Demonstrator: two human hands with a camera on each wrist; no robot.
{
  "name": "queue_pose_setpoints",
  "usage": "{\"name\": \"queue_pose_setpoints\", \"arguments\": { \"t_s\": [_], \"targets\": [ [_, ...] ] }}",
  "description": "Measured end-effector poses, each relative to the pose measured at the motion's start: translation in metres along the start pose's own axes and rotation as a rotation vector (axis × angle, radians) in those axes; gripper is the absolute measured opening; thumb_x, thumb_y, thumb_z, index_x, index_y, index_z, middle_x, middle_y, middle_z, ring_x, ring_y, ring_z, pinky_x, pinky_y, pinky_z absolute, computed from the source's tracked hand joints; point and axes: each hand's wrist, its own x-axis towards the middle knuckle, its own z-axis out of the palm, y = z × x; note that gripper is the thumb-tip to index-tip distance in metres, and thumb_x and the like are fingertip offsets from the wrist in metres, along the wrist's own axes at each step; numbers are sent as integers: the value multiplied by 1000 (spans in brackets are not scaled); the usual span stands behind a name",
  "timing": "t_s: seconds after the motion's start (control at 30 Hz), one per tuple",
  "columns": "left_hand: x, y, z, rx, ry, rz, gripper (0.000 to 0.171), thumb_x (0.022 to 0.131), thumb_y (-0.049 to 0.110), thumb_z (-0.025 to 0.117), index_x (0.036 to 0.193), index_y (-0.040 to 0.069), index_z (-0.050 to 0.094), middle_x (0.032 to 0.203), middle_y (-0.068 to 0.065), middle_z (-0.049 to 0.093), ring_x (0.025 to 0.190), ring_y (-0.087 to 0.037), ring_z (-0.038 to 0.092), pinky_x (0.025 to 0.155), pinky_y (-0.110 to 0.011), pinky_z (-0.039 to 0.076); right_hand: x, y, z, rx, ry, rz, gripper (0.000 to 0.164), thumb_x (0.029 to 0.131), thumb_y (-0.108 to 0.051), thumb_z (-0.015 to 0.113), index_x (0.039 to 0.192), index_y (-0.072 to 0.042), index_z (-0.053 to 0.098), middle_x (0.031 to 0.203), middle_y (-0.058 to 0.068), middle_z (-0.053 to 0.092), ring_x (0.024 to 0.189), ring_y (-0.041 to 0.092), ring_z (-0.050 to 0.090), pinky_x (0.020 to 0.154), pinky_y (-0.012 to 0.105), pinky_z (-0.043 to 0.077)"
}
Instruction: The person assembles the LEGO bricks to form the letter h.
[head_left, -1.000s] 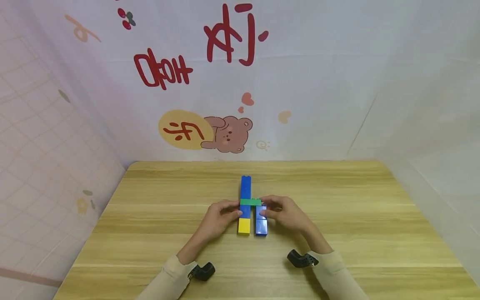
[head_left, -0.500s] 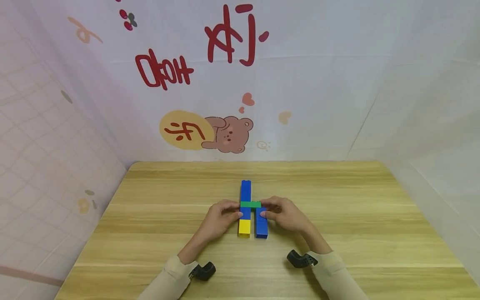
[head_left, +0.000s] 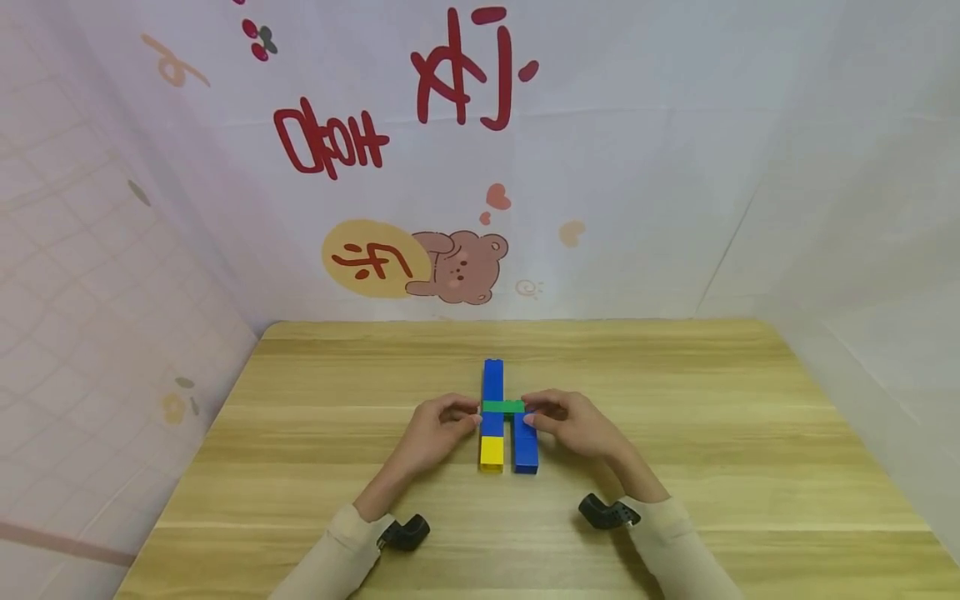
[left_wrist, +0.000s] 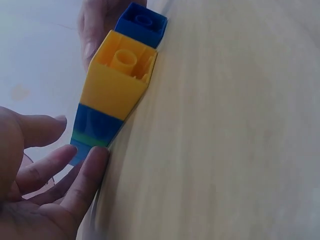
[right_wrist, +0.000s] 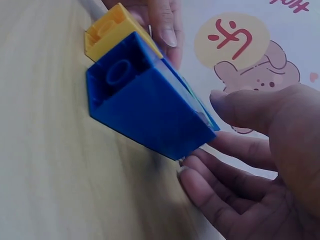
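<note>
A toy-brick build lies flat on the wooden table in the head view. Its long left column has blue bricks [head_left: 492,381] with a yellow brick [head_left: 492,451] at the near end. A green brick [head_left: 504,407] bridges across to a shorter blue column [head_left: 527,452]. My left hand [head_left: 438,433] is beside the long column; the left wrist view shows its thumb off the bricks and its fingertips [left_wrist: 97,155] right at their side. At the short column, my right hand [head_left: 577,423] has its thumb [right_wrist: 225,102] raised off the blue brick [right_wrist: 155,110], other fingertips close against its far end.
The wooden table [head_left: 675,375] extends around the build on all sides. Behind it hangs a pale cloth [head_left: 637,150] printed with a bear and red characters. Black wrist-worn devices [head_left: 405,533] sit on both sleeves.
The build has tilted down flatter onto the table. Both thumbs have lifted off the bricks, and the left hand has drawn slightly away to the left.
</note>
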Motion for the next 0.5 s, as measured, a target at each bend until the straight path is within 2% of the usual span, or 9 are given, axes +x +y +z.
{"name": "queue_pose_setpoints", "arguments": {
  "t_s": [0.27,0.5],
  "targets": [
    [1,-1,-15,-8,58,-8,31,100,17,67,129,6,67,111,-7,73,87,-19,72,76,-26,61,-3,0,-12,-9,67,-15,40,101,-30,68,137,-13,64,128,2,72,113,19,68,102,42,57],
    [0,-2,-33,99,114,51,38,102,27,66,135,9,65,118,-5,72,107,-21,69,96,-37,60,-18,10,-30,-30,143,-34,46,100,-32,68,142,-14,60,138,8,66,117,24,67,102,45,57]
  ]
}}
